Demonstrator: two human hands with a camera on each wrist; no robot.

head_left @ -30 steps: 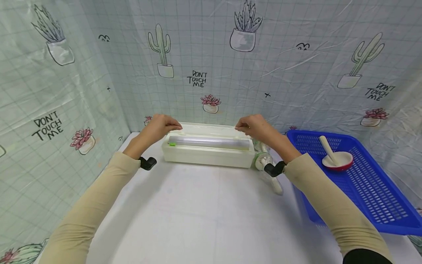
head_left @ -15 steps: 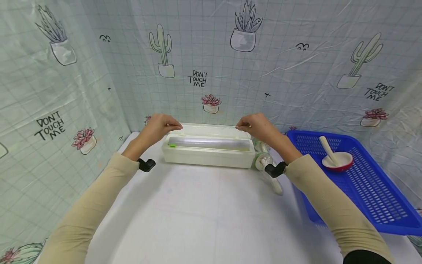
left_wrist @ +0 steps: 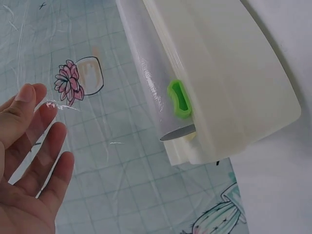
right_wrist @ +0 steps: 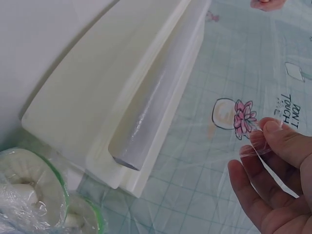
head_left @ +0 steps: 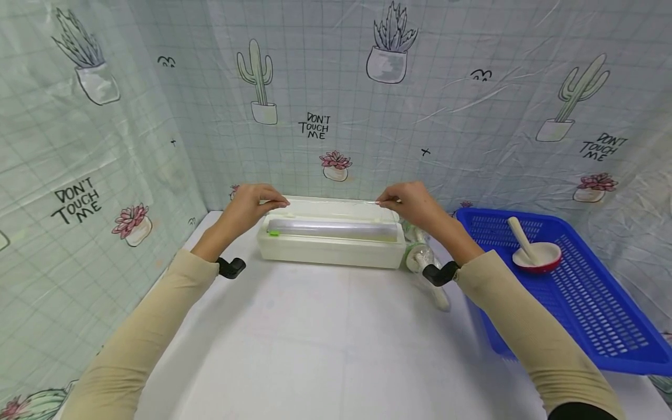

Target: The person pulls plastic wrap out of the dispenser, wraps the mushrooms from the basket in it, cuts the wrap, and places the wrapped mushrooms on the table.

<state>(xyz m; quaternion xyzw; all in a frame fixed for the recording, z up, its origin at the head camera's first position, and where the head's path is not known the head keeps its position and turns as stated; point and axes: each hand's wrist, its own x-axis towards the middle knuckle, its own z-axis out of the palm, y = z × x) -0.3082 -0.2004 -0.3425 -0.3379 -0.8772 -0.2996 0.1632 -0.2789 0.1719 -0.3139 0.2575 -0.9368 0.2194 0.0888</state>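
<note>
A white cling film dispenser (head_left: 332,252) stands at the back of the white table. Inside it lies a shiny roll of cling film (head_left: 336,227), with a small green slider (left_wrist: 180,99) near its left end. Behind the roll, my left hand (head_left: 252,204) pinches one corner of a clear film sheet between thumb and index finger. The opposite corner of that sheet is pinched by my right hand (head_left: 406,198). Faintly visible in the right wrist view, the clear film (right_wrist: 219,151) stretches between both hands above the dispenser's far side; its full outline is hard to make out.
Close to the dispenser's right end are film-wrapped white items (head_left: 420,256) with green rims and a pale handle. Further right, a blue basket (head_left: 593,315) holds a red-and-white bowl (head_left: 546,255) with a pale-handled utensil (head_left: 522,236). A printed plastic curtain (head_left: 210,116) hangs behind.
My left hand has shifted very slightly left and down. Both hands keep their pinch on the film, and the dispenser has not moved.
</note>
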